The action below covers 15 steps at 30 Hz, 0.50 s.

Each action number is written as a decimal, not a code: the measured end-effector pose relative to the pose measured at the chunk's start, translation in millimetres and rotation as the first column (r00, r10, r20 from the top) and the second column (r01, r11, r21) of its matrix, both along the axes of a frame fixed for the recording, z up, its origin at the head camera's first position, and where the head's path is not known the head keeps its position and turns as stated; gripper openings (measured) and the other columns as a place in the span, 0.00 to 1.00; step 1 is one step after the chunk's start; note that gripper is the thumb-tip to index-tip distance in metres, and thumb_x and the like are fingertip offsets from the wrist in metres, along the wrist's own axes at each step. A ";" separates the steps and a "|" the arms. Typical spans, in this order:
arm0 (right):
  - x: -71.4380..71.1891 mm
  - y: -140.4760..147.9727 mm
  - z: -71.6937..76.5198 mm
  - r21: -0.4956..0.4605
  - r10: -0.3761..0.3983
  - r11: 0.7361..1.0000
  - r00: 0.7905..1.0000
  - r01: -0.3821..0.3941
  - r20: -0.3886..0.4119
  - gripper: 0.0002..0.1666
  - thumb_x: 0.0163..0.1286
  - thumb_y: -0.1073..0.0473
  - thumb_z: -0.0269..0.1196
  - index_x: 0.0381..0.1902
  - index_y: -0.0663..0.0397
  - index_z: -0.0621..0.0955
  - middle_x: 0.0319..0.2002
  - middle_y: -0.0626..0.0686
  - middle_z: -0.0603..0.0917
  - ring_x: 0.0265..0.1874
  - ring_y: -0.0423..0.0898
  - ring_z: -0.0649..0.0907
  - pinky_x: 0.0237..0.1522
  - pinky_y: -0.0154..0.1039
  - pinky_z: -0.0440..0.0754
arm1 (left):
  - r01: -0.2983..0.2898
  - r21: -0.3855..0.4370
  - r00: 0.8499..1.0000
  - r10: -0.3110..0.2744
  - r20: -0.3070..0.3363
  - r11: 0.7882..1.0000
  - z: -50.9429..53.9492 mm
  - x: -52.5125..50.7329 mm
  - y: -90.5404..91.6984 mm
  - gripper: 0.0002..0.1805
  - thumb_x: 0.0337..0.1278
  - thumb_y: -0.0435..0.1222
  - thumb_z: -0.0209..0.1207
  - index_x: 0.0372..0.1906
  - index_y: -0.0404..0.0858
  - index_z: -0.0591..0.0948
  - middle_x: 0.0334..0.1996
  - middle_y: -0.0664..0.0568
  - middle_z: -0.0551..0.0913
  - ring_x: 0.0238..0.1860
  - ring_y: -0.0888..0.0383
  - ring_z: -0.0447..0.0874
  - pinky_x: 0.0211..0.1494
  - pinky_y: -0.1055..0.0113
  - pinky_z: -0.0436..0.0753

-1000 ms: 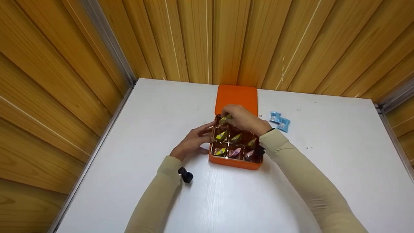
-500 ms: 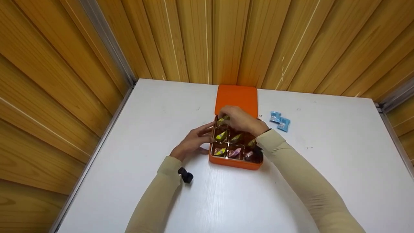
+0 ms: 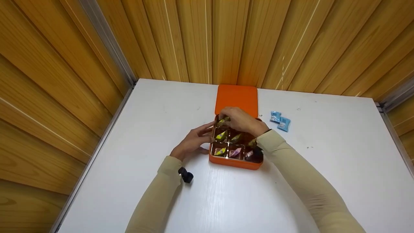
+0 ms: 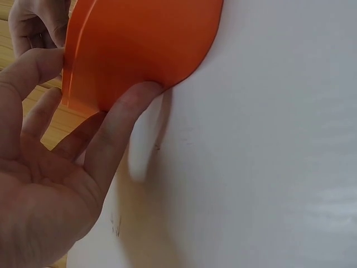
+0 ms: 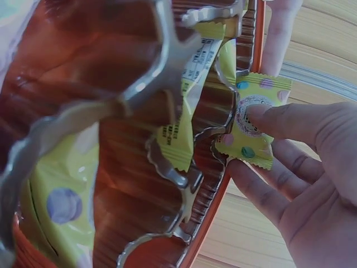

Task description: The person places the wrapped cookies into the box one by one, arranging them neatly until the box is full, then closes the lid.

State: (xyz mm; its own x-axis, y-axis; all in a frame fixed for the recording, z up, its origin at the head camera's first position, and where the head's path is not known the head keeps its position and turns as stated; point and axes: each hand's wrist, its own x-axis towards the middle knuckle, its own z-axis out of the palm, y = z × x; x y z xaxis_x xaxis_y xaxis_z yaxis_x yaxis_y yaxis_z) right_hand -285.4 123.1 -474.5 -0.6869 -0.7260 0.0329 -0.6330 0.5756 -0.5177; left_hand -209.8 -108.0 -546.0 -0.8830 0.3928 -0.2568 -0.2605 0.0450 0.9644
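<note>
An orange box (image 3: 235, 163) with a divided brown tray stands on the white table, several wrapped sweets in its compartments. My right hand (image 3: 241, 120) is over the far left compartment; in the right wrist view, that hand (image 5: 318, 162) pinches a yellow-green packet (image 5: 254, 120) with coloured dots, thumb on its face. My left hand (image 3: 191, 142) touches the box's left side. In the left wrist view, the fingers of my left hand (image 4: 67, 162) lie spread against the orange side (image 4: 128, 50), straight or slightly bent. The right hand and forearm hide part of the tray.
An orange lid (image 3: 236, 97) lies behind the box near the table's back edge. To the right are two blue packets (image 3: 284, 124), (image 3: 275, 116) touching each other. Wood-patterned walls (image 3: 226, 42) stand behind and left of the white table (image 3: 155, 106).
My right hand has shifted slightly with the yellow-green packet, staying over the far left compartment, and its forearm has moved a little left. The left hand has stayed at the box's side.
</note>
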 end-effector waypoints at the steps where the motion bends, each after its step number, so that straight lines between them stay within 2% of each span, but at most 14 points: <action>1: 0.1 0.2 -0.2 0.000 0.001 1.000 1.000 -0.001 -0.002 0.10 0.74 0.70 0.67 0.52 0.62 0.85 0.49 0.59 0.86 0.52 0.58 0.84 0.62 0.55 0.82 | -0.002 0.000 1.000 0.002 0.002 1.000 0.3 0.2 0.1 0.41 0.67 0.30 0.65 0.80 0.61 0.71 0.76 0.48 0.72 0.67 0.47 0.80 0.39 0.52 0.91; 15: 2.2 -0.1 1.1 0.004 -0.003 1.000 1.000 0.003 -0.002 0.09 0.75 0.71 0.66 0.51 0.63 0.86 0.48 0.59 0.86 0.51 0.56 0.84 0.60 0.54 0.83 | -0.007 -0.012 1.000 0.007 0.002 1.000 1.2 0.4 0.5 0.40 0.68 0.30 0.65 0.80 0.61 0.71 0.75 0.49 0.74 0.67 0.48 0.80 0.40 0.51 0.91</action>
